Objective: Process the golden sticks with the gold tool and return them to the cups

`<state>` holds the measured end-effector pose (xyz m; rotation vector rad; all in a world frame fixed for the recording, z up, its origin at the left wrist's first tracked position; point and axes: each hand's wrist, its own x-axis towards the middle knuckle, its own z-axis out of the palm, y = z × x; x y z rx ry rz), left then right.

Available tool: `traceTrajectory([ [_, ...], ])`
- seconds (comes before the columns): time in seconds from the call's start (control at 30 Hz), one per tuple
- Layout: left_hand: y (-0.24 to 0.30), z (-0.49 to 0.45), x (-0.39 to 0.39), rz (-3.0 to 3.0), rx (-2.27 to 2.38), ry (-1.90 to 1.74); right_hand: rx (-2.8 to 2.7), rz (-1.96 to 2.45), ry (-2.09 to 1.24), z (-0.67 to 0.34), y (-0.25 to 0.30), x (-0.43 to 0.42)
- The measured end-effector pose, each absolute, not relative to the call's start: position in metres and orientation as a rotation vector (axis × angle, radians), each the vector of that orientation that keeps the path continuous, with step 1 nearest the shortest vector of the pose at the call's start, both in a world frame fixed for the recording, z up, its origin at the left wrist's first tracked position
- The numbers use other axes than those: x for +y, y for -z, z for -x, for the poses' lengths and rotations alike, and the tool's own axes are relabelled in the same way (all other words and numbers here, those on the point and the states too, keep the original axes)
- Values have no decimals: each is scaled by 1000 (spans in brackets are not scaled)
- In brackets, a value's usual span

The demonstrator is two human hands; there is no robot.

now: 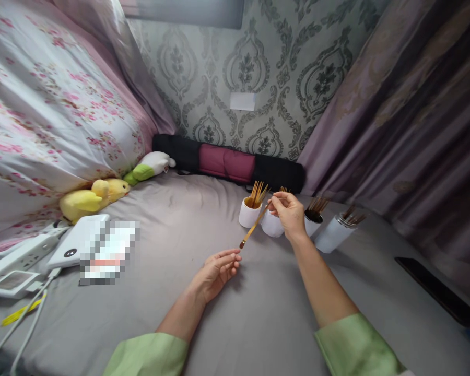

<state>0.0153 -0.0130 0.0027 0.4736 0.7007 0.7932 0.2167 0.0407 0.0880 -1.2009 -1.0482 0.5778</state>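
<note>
A thin paintbrush (253, 228) with a yellowish wooden handle slants between my two hands, its darker brush end low on the left. My right hand (288, 213) is closed in a pinch on the upper end of the handle. At the lower end, my left hand (218, 272) has thumb and fingertips together at the bristles, which are mostly hidden there. Behind the brush stands a white cup (250, 215) full of thin wooden handles. A second white cup (272, 227) is partly covered by my right hand.
Right of my hand are another white cup (312, 224) and a tilted white jar (335, 235), both with brushes. A black and maroon roll (227, 163) lies along the wall. Plush toys (96, 198), a white power bank (80, 243), a power strip (21, 256) and cables lie left; a dark flat object (438, 290) lies right.
</note>
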Motion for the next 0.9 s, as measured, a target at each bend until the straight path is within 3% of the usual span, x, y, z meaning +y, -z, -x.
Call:
traceTrajectory([
  [0.4, -6, -13, -12, -440, 705, -798, -1038, 1201, -338, -238, -136, 59],
  [0.9, -1, -12, -10, -415, 678, -800, -960, 1138, -45, -258, -154, 97],
])
